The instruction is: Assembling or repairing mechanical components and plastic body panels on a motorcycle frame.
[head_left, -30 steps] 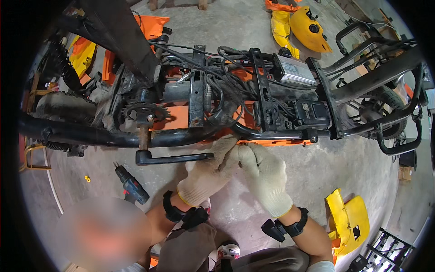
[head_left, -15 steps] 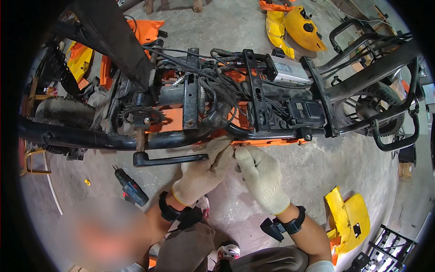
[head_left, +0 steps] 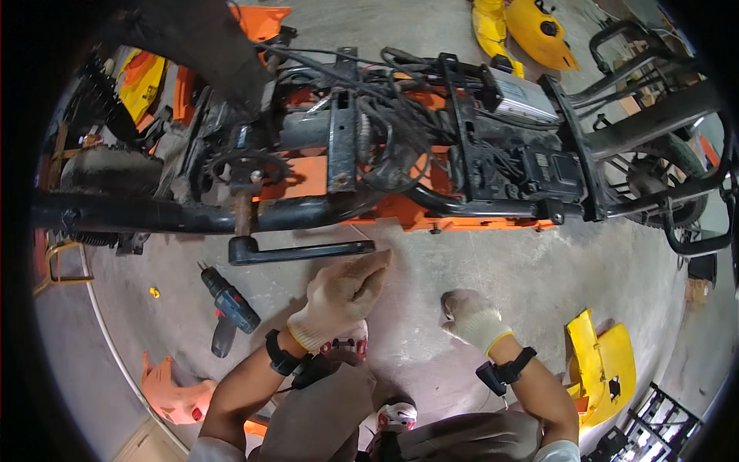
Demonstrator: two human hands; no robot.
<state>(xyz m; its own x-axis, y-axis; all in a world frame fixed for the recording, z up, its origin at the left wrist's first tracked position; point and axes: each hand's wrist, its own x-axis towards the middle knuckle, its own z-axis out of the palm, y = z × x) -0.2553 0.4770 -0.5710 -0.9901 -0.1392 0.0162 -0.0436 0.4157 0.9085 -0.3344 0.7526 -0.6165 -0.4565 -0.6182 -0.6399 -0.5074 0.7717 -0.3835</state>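
Note:
My left hand [head_left: 344,295], in a cream knit glove, is just below the end of a black crank arm [head_left: 312,252]. Its fingers are pressed together; whatever they may hold is hidden. Lower right, apart from the frame, my gloved right hand [head_left: 476,319] hovers over the concrete floor with curled fingers, and any content is out of sight. The black tubular vehicle frame [head_left: 165,217] stretches across the view ahead of me. An orange panel [head_left: 408,212] shows under its near tube, and a tangle of black cables [head_left: 389,127] fills its middle.
A cordless drill [head_left: 229,300] lies on the floor left of my left hand, with an orange plastic piece [head_left: 173,391] nearer me. Yellow body panels [head_left: 608,369] lie at the right. A silver finned box [head_left: 523,96] and a black box [head_left: 553,173] are mounted on the frame.
My hands have come apart: the right has drawn back and to the right, away from the frame's edge. The left has moved slightly back. The view has shifted, uncovering the orange piece at lower left.

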